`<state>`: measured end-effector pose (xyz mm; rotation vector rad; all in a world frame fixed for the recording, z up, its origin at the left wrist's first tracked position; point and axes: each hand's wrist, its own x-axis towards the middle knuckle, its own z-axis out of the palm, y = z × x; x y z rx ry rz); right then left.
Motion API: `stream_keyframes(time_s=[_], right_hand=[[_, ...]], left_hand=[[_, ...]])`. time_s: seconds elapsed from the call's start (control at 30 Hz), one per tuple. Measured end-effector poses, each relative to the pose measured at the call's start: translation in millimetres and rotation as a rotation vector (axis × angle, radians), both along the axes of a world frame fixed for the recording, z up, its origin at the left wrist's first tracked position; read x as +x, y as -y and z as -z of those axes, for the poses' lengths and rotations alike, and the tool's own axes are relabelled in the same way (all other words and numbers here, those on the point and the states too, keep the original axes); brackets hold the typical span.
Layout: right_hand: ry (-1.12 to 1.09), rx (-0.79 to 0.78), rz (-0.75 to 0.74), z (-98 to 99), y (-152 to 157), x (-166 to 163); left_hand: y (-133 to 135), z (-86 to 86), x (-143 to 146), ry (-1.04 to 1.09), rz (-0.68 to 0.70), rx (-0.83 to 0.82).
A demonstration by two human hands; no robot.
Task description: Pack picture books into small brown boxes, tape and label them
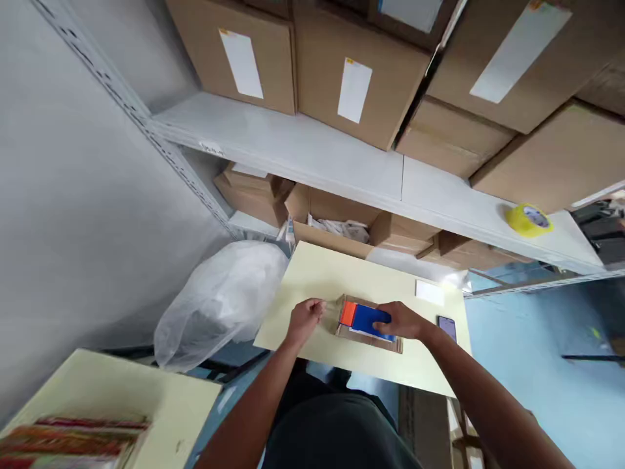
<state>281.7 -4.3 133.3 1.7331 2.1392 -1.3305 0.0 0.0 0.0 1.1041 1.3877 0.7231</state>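
Observation:
On the cream table, a blue and orange flat box-like item point(364, 319) lies over a flat brown cardboard piece point(370, 340). My right hand point(399, 320) grips the item's right end, thumb across its blue face. To the left of the cardboard, my left hand point(307, 318) is closed in a pinch. A faint, see-through strip point(331, 312) seems to run from its fingers toward the orange end; what it is I cannot make out.
The cream table point(312, 273) also bears a white card point(430, 292) and a phone point(447, 327). A large translucent plastic bag point(219, 293) bulges at its left. Behind stands a shelf point(303, 153) with cardboard boxes point(356, 78) and a yellow tape roll point(528, 219).

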Motion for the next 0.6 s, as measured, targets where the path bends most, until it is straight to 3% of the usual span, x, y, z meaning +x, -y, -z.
stream_keyframes(time_s=[0.33,0.6], right_hand=[[0.013,-0.058,0.031,10.9,-3.2,3.6],[0.009,-0.060,0.024,13.9,-1.4,3.0]], left_hand=[[7.2,26.8,24.5,-0.002,0.017,-0.063],[15.7,26.8,43.9,-0.106,0.048,0.055]])
